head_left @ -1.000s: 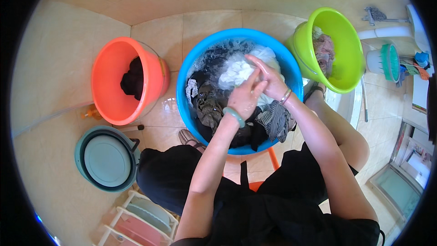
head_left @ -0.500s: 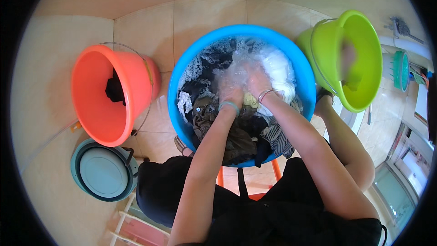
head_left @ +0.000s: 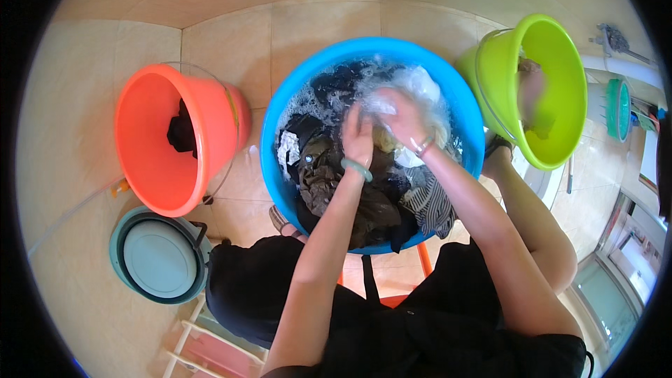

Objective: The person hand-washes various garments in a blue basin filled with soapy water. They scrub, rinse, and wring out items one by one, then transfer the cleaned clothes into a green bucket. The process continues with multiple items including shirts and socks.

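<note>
A big blue basin [head_left: 292, 87] sits on the tiled floor in front of me, full of soapy water and several dark and striped clothes [head_left: 364, 196]. Both hands are in it. My left hand [head_left: 358, 134], with a pale green bangle at the wrist, and my right hand [head_left: 404, 117], with a thin bracelet, are closed together on a white garment [head_left: 420, 84] at the far side of the basin. Foam surrounds the garment.
An orange bucket [head_left: 150, 161] with a dark cloth inside stands to the left. A lime green bucket [head_left: 560, 77] holding some cloth stands to the right. A teal round basin [head_left: 155, 260] lies at lower left. My knees flank the blue basin.
The view has tipped down and closer to the basin. Both hands have moved with the white garment from above the clothes down into the foam at the far side.
</note>
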The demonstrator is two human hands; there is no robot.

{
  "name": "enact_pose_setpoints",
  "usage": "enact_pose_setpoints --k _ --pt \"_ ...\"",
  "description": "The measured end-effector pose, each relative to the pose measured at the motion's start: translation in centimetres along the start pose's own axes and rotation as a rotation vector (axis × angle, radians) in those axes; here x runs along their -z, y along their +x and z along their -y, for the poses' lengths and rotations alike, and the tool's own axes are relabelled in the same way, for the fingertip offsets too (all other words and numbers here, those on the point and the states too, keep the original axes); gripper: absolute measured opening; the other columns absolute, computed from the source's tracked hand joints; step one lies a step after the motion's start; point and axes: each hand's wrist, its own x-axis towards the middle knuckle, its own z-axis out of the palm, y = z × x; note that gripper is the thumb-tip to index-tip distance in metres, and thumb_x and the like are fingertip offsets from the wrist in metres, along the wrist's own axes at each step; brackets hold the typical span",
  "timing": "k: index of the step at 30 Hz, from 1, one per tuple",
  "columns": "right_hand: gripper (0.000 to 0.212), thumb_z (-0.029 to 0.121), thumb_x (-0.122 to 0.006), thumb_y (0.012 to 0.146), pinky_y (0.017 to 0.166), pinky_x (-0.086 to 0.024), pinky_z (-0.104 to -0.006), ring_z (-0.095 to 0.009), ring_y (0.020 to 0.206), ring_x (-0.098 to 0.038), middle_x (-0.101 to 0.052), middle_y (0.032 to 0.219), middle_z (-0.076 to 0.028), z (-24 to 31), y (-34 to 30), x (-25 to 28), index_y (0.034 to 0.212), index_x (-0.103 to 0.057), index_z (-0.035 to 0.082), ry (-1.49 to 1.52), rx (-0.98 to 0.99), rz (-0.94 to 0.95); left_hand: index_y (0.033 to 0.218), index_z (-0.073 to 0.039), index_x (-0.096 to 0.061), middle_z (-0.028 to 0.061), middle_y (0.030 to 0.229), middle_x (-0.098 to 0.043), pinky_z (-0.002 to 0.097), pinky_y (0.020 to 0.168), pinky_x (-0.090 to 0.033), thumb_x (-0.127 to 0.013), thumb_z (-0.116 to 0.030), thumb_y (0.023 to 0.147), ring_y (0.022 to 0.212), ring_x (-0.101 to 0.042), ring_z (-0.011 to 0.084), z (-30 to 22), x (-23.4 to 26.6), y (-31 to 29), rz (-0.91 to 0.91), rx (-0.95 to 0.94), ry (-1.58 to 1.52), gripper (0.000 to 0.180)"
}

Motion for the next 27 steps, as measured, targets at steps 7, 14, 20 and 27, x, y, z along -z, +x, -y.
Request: enact_pose_setpoints --k 7,14,20,27 --pt "0.028 -0.003 -0.061 0.083 0.086 -0.048 -0.0289 -0.018 0.097 -0.062 -0.062 0.106 -0.008 17.2 -8.1 12.1 0.109 -0.067 0.007 0.601 0.185 0.392 0.119 -0.004 -0.057 0.011 0.101 -0.065 0.0361 0.068 -0.058 -0.054 -0.069 0.084 0.085 -0.066 0.0227 -8.2 2.0 -2.9 0.461 0.519 -1.221 0.074" --pt "0.053 0.018 -0.081 0.067 0.081 -0.05 -0.0349 -0.028 0.099 -0.057 -0.052 0.117 -0.011 22.0 -13.6 11.1 0.117 -0.064 0.012 0.149 0.203 -0.138 0.134 -0.022 -0.05 0.0067 0.136 -0.053 0.0305 0.072 -0.053 -0.047 -0.064 0.089 0.117 -0.055 0.0264 -16.1 0.7 -6.8 0.464 0.302 -1.402 0.062" --pt "0.048 0.027 -0.085 0.06 0.076 -0.052 -0.0362 -0.026 0.097 -0.058 -0.054 0.109 -0.007 21.1 -13.1 8.2 0.105 -0.069 0.021 -0.182 0.372 -0.359 0.114 -0.01 -0.056 0.0055 0.107 -0.062 0.0321 0.072 -0.053 -0.043 -0.068 0.089 0.093 -0.061 0.0197 -20.4 -0.8 -9.7 0.338 0.415 -1.198 0.064" --pt "0.014 0.02 -0.073 0.075 0.057 -0.052 -0.0366 -0.027 0.072 -0.064 -0.057 0.084 -0.008 18.8 -9.5 7.6 0.083 -0.063 0.013 -0.036 0.414 -0.361 0.092 -0.008 -0.06 0.002 0.077 -0.059 0.0304 0.064 -0.05 -0.049 -0.053 0.094 0.072 -0.058 0.0143 -13.0 0.6 -8.0 0.342 0.373 -1.147 0.046"
